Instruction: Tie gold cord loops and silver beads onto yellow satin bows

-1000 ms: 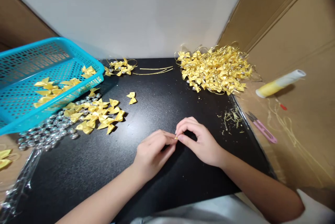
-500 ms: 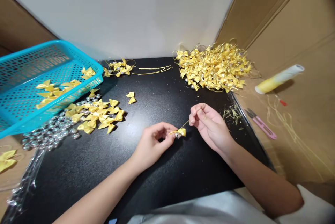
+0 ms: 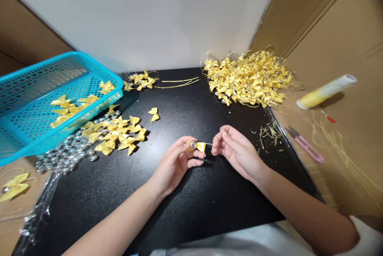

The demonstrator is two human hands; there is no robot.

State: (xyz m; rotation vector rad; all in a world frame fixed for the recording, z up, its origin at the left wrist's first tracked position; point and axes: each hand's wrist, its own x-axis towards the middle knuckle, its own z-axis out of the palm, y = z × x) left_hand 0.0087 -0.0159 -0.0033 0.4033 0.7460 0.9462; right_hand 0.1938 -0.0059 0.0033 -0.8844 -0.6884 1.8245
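The left hand (image 3: 176, 164), palm turned up and wrist low, pinches a yellow satin ribbon bow (image 3: 201, 147) with a shiny silver bead (image 3: 192, 144) between thumb and fingers, the lower fingers loosely spread. Just beside it, the right hand (image 3: 239, 150) has its fingers curled and tips closed on a thin cord (image 3: 208, 143) running from the bow. Beyond that grip I see a heap of finished-looking yellow bows (image 3: 248, 80); pink-handled metal snips (image 3: 311, 151) lie to its right.
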